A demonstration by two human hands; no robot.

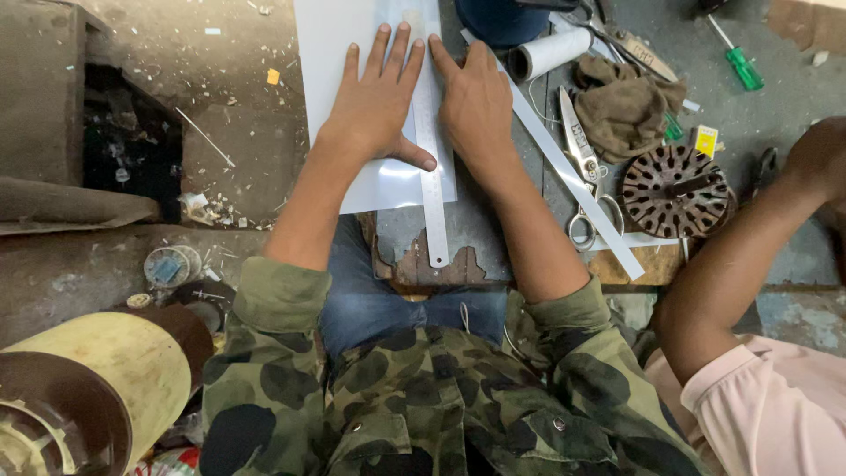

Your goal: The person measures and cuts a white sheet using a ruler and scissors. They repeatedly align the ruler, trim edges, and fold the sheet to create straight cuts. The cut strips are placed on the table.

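A: Left hand [374,110]?

B: Flat, palm down on the white sheet [335,53], fingers spread wide and closed on nothing. Thumb stretched across to touch the steel ruler [432,194].

A: And the right hand [476,106]?

B: Also flat, fingers straight and close together, pressing at the ruler's right edge. No grasp there either, just weight from above.

A: Ruler's place?

B: Lengthwise down the sheet's right side, between the two hands. Far end up under the fingertips, near end running off the sheet onto the worn bench [493,211].

A: Step in hand, by the look of it?

B: Lining up and pinning — straightedge held to the sheet, no blade or pen in either hand.

A: Next move's demands?

B: Likely one hand freed for a tool while the other alone holds the ruler from sliding. Scissors [582,167] just right of the wrist, beside a long white strip [538,132] — nearest reach.

A: Anything else close?

B: Brown cloth [626,106], slotted round metal core [674,189], green screwdriver [740,62]. Another person's arm [731,264] at the right, well apart from the sheet.
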